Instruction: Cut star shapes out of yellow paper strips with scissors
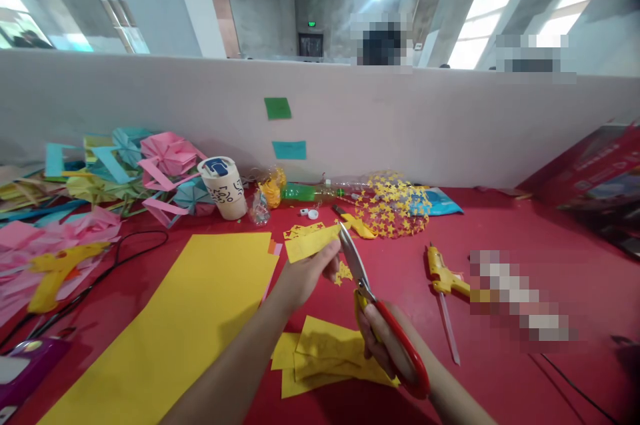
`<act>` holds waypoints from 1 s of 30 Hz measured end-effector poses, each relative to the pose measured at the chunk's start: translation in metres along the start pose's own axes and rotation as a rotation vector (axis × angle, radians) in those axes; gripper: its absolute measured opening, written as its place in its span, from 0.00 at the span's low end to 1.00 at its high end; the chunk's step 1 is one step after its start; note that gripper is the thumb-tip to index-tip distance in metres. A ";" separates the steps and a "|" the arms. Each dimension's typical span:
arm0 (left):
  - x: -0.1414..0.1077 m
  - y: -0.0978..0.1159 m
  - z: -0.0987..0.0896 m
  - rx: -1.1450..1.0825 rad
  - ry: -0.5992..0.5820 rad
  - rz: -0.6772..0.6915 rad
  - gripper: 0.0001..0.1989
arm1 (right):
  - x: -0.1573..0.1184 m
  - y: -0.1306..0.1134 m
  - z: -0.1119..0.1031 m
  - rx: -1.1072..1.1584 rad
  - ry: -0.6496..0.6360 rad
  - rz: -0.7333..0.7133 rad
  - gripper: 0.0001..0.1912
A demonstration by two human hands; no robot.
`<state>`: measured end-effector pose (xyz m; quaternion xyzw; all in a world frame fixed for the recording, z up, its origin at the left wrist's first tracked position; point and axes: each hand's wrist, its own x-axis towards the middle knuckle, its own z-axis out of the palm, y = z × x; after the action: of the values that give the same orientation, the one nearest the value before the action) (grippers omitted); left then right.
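Note:
My left hand (306,276) pinches a strip of yellow paper (309,244) over the middle of the red table. In my right hand (385,338) is a pair of scissors (406,351) with red handles, the fingers wrapped round them. The blades point away from me and part at the right end of the strip. Small yellow paper stars (343,273) lie just beyond my left fingers. Below my hands, several cut yellow paper pieces (325,341) overlap in a loose pile. A large yellow sheet (175,318) is spread to the left, partly behind my left forearm.
A yellow glue gun (443,271) lies at right, another glue gun (55,271) with a black cord at left. A patterned cup (225,191), a green bottle (305,192) and many yellow stars (393,205) sit along the white partition (400,125). Folded paper shapes (170,151) crowd the back left.

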<state>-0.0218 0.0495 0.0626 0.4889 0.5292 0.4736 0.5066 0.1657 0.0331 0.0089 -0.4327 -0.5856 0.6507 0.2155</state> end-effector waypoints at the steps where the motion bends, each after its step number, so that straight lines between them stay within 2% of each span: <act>1: 0.000 0.001 -0.001 -0.024 0.041 0.003 0.20 | 0.000 0.001 0.000 -0.007 -0.009 0.004 0.31; 5: 0.004 -0.002 -0.004 -0.175 0.104 0.023 0.18 | 0.000 0.001 -0.001 -0.012 -0.019 -0.011 0.30; 9: 0.008 -0.005 -0.007 -0.255 0.108 0.064 0.16 | -0.003 -0.001 -0.001 -0.029 -0.021 -0.018 0.29; 15: 0.008 0.001 -0.010 -0.193 0.127 0.076 0.14 | 0.003 0.011 -0.002 -0.080 -0.016 -0.029 0.29; 18: 0.008 0.002 -0.010 -0.152 0.142 0.074 0.14 | 0.013 0.021 -0.005 -0.125 -0.091 0.100 0.29; 21: 0.008 0.001 -0.010 -0.169 0.138 0.075 0.13 | 0.016 0.026 -0.005 -0.119 -0.087 0.108 0.29; 27: 0.009 -0.002 -0.009 -0.253 0.097 0.085 0.12 | 0.001 0.009 -0.001 -0.065 -0.063 0.003 0.31; 30: 0.009 -0.001 -0.009 -0.243 0.109 0.071 0.13 | -0.005 -0.002 -0.001 -0.059 -0.063 0.006 0.31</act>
<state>-0.0308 0.0584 0.0614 0.4162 0.4770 0.5776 0.5154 0.1684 0.0303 0.0122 -0.4200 -0.6098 0.6470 0.1821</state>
